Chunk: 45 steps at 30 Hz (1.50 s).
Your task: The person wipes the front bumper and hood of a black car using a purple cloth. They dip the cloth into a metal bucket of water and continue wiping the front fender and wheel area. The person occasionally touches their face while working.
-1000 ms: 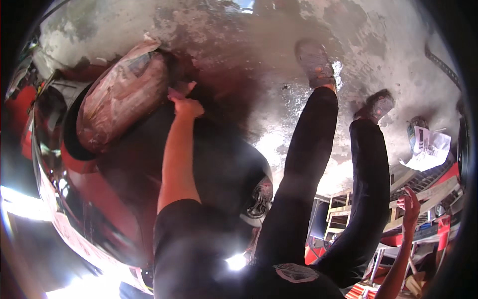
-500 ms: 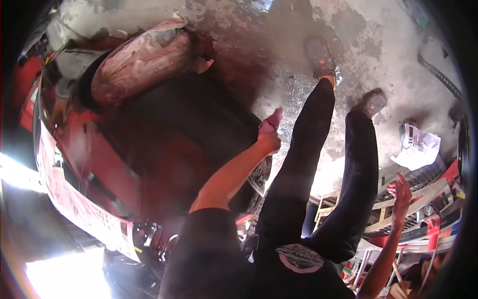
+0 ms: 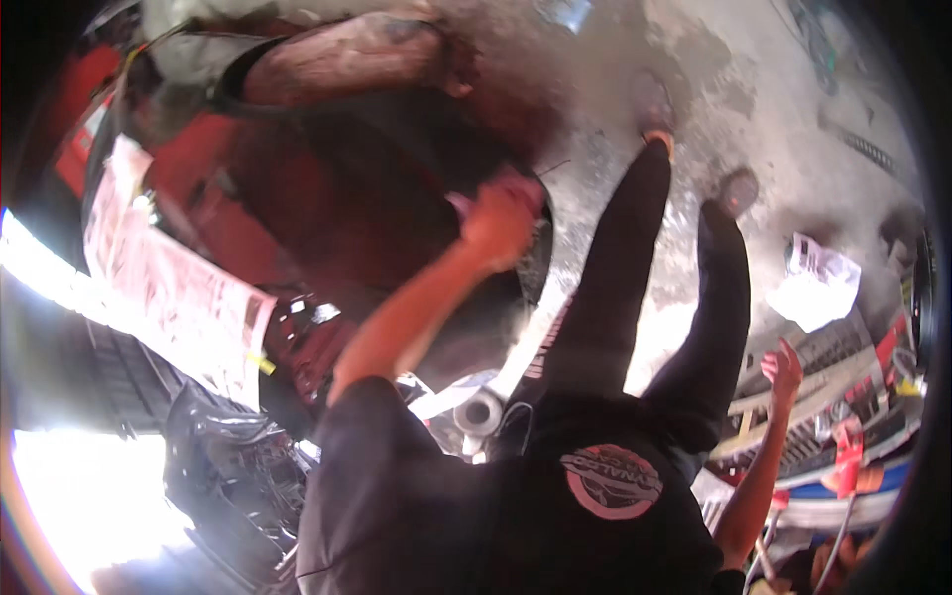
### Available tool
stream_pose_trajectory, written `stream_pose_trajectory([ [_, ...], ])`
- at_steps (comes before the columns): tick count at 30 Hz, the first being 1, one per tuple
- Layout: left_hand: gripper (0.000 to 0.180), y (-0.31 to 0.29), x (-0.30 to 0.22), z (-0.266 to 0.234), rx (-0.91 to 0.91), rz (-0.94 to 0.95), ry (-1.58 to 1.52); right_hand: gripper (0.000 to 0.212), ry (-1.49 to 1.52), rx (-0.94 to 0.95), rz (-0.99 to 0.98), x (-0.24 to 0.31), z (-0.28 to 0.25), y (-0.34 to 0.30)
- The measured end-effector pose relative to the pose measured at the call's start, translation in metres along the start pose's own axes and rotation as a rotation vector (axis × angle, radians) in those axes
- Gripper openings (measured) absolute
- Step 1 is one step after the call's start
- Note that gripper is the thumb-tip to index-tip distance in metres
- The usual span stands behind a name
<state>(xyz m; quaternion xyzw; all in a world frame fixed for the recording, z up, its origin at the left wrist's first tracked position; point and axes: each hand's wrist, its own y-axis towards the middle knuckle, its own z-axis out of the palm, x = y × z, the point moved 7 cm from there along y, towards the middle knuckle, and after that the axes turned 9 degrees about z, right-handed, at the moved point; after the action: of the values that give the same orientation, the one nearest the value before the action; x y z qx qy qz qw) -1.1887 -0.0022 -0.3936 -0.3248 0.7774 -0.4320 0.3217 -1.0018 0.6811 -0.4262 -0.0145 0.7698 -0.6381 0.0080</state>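
My left hand (image 3: 496,228) is closed around a reddish cloth (image 3: 518,184), blurred by motion. It is over the dark, shiny body panel (image 3: 337,198) of a car, close to the panel's right edge. Whether the cloth touches the surface I cannot tell. My right hand (image 3: 783,367) hangs out to the right, away from the car, its fingers apart and nothing in them.
A wrapped wheel (image 3: 347,59) lies at the panel's far side. Printed masking paper (image 3: 178,297) runs along the left, beside black engine parts (image 3: 238,446). To the right, a white bag (image 3: 818,288) rests near wooden slats (image 3: 818,382). My feet stand on stained concrete (image 3: 585,69).
My left hand has moved left with the cloth, from beside the panel's edge to over the panel. My right hand stays out at the right. The whole view has shifted.
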Motion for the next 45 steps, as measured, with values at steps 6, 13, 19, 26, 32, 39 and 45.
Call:
stream_pose_trajectory([
  [6,0.029,-0.104,-0.016,-0.065,-0.204,-0.159,-0.125,0.047,-0.046,-0.017,-0.157,0.045,-0.009,-0.042],
  [13,0.048,-0.252,0.079,-0.084,-0.235,-0.685,0.232,0.046,-0.083,0.042,-0.306,0.095,-0.016,-0.061],
  [19,0.053,-0.289,-0.105,-0.055,-0.539,-0.64,0.111,0.044,-0.08,0.112,-0.375,0.102,-0.036,-0.063],
  [26,0.067,-0.343,-0.278,0.164,-0.672,-0.588,-0.239,0.044,-0.182,0.114,-0.39,0.08,-0.083,-0.089],
  [32,0.042,-0.359,-0.368,0.248,-0.616,-0.888,-0.833,0.042,-0.509,0.12,-0.472,0.085,-0.126,-0.094],
  [39,0.047,-0.33,-0.257,-0.041,-1.375,-0.596,-0.322,0.036,-0.641,-0.011,-0.48,0.152,-0.061,-0.16],
  [45,0.059,-0.296,-0.262,0.109,-1.19,-0.957,-0.231,0.034,-0.809,0.056,-0.746,0.149,0.052,-0.275],
])
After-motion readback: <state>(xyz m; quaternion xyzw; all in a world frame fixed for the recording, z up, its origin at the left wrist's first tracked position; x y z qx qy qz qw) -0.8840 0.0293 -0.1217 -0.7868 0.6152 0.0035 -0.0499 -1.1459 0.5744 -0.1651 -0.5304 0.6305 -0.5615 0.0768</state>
